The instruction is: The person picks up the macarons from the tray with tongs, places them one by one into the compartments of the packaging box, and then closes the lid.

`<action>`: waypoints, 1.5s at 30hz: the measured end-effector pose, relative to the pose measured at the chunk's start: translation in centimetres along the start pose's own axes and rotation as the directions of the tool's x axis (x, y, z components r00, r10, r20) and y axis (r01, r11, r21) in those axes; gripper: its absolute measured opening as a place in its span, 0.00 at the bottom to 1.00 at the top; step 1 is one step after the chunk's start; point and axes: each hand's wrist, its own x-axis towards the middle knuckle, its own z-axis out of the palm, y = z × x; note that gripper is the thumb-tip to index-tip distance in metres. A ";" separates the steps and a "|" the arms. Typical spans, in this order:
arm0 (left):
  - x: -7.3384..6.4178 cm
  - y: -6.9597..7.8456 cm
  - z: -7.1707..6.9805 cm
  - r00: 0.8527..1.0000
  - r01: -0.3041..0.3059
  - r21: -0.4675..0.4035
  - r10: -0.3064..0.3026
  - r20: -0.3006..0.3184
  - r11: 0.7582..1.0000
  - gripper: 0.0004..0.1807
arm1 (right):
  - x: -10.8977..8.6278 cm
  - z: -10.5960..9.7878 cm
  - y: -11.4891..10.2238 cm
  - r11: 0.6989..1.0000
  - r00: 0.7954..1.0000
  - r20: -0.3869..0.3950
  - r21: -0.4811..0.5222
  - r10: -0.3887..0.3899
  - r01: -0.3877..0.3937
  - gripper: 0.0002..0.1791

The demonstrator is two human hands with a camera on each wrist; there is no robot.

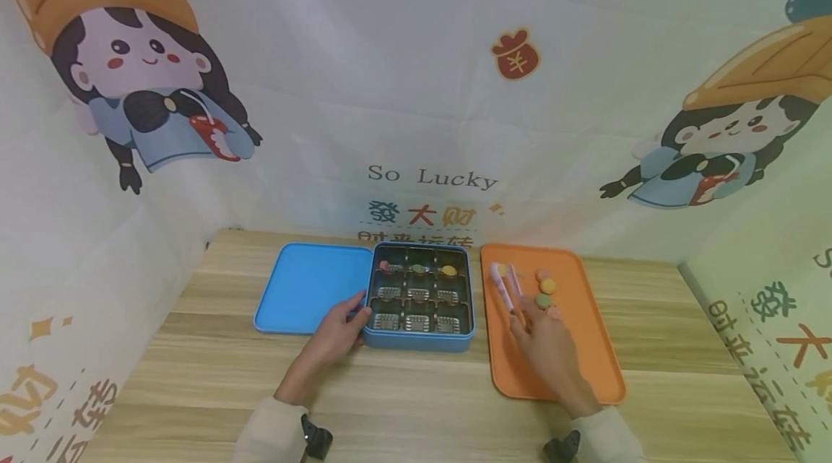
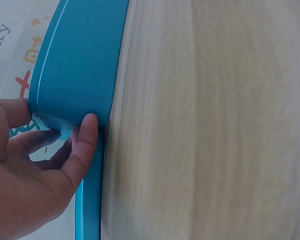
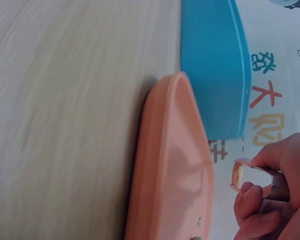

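Observation:
My left hand (image 1: 338,333) grips the front left corner of a blue box (image 1: 416,342), thumb at the rim and fingers along its outer side. Inside the box is a divided insert; its back row holds a pink macaron (image 1: 385,266), a green macaron (image 1: 419,269) and a yellow macaron (image 1: 449,271). Over the orange tray (image 1: 572,369), my right hand (image 1: 549,347) holds small tongs (image 1: 500,288) with pale tips. Between those tips is a small yellowish macaron (image 3: 237,175). Pink (image 1: 542,274), yellow (image 1: 548,287) and green (image 1: 543,300) macarons lie on the tray.
A flat blue lid (image 1: 312,286) lies left of the box, close against it. The wooden table (image 1: 416,398) ends at a printed cloth backdrop (image 1: 429,116) behind the box and tray. The tray has a raised rim.

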 end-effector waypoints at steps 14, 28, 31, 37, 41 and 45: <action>-0.2 0.0 0.1 1.000 0.009 -0.006 -0.009 -0.001 1.000 0.30 | 0.5 0.5 -3.2 0.998 0.997 -0.069 0.057 -0.024 0.028 0.13; -0.1 -0.1 0.1 1.000 0.005 -0.001 -0.005 -0.002 1.000 0.30 | 0.7 1.8 -6.0 0.998 0.996 -0.068 0.038 -0.056 0.059 0.26; -0.1 -0.1 0.1 1.000 0.006 -0.001 -0.006 0.000 1.000 0.30 | 0.7 2.1 -6.7 0.999 0.997 -0.056 0.023 -0.047 0.048 0.26; -0.1 -0.1 0.0 1.000 0.013 0.010 -0.013 -0.002 1.000 0.30 | 0.8 2.7 -8.1 0.998 0.997 -0.031 0.002 -0.067 0.067 0.27; 0.0 -0.1 0.0 1.000 0.011 0.020 -0.011 -0.001 1.000 0.30 | 0.7 3.0 -8.8 0.995 0.995 -0.022 0.025 -0.095 0.096 0.27; 0.1 -0.2 0.0 1.000 0.012 0.023 -0.012 0.001 1.000 0.30 | 0.6 3.3 -9.3 0.994 0.995 -0.003 0.041 -0.101 0.101 0.26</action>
